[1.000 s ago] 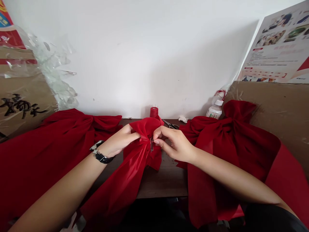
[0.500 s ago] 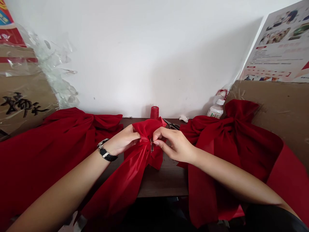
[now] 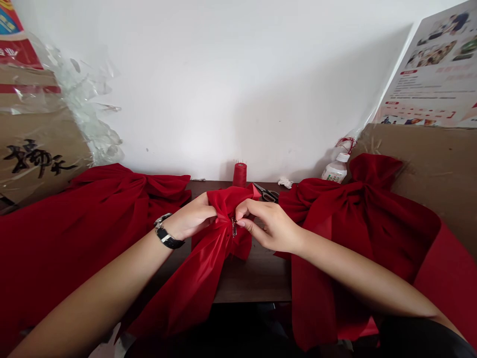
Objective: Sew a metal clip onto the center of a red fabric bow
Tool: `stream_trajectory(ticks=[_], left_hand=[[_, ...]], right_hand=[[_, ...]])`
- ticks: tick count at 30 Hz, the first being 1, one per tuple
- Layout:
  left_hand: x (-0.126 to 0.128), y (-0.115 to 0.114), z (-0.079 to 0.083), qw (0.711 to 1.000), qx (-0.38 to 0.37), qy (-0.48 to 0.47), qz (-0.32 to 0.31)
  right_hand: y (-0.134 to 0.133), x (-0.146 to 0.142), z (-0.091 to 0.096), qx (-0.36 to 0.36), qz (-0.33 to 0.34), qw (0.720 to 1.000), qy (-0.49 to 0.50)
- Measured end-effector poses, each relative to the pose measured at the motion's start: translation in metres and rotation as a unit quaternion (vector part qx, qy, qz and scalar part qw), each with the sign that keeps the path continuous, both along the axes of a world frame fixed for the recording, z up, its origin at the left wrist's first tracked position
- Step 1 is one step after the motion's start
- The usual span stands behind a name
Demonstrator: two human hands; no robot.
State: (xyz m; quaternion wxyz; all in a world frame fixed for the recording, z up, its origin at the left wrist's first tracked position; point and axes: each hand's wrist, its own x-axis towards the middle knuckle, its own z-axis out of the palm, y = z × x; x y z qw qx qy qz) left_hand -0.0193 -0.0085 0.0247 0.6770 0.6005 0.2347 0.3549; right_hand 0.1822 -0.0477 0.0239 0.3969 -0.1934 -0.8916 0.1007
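Observation:
A red fabric bow (image 3: pixel 194 283) is gathered at its middle in front of me, one long tail hanging over the table's front edge. My left hand (image 3: pixel 197 215) grips the gathered cloth from the left, its fingertips hidden behind the folds. At the gather sits a small metal piece (image 3: pixel 234 228) that looks like a safety pin. Thumb and forefinger of my right hand (image 3: pixel 266 223) pinch its upper end, close against the cloth. Whether its point is through the fabric is too small to tell.
More red bows lie at left (image 3: pixel 104 209) and right (image 3: pixel 357 214). Behind stand a red thread spool (image 3: pixel 240 174) with needles on top, scissors (image 3: pixel 267 193), a crumpled white scrap (image 3: pixel 285 182) and a plastic bottle (image 3: pixel 335 169). Cardboard boxes (image 3: pixel 37 124) flank the dark table (image 3: pixel 257 278).
Both hands keep their hold on the bow and the metal piece, with barely any finger movement. The whole view has shifted slightly.

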Motion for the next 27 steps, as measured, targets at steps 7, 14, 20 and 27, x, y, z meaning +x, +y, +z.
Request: stream_trajectory(ticks=[7, 14, 20, 27], left_hand=[[-0.0032, 0.0017, -0.0002, 0.998, 0.047, 0.028, 0.023], [-0.0076, 0.0021, 0.0046, 0.984, 0.131, 0.065, 0.102], [-0.0062, 0.0019, 0.0060, 0.989, 0.096, 0.081, 0.072], [-0.0059, 0.0031, 0.0022, 0.990, 0.099, 0.075, 0.065]], right_hand=[[-0.0001, 0.0001, 0.0004, -0.003, 0.006, 1.000, -0.003], [-0.0005, 0.0012, 0.0019, -0.003, 0.013, 1.000, 0.013], [-0.0009, -0.0002, 0.0019, 0.001, 0.020, 1.000, 0.004], [-0.0006, 0.0008, 0.0031, 0.000, 0.019, 1.000, -0.008]])
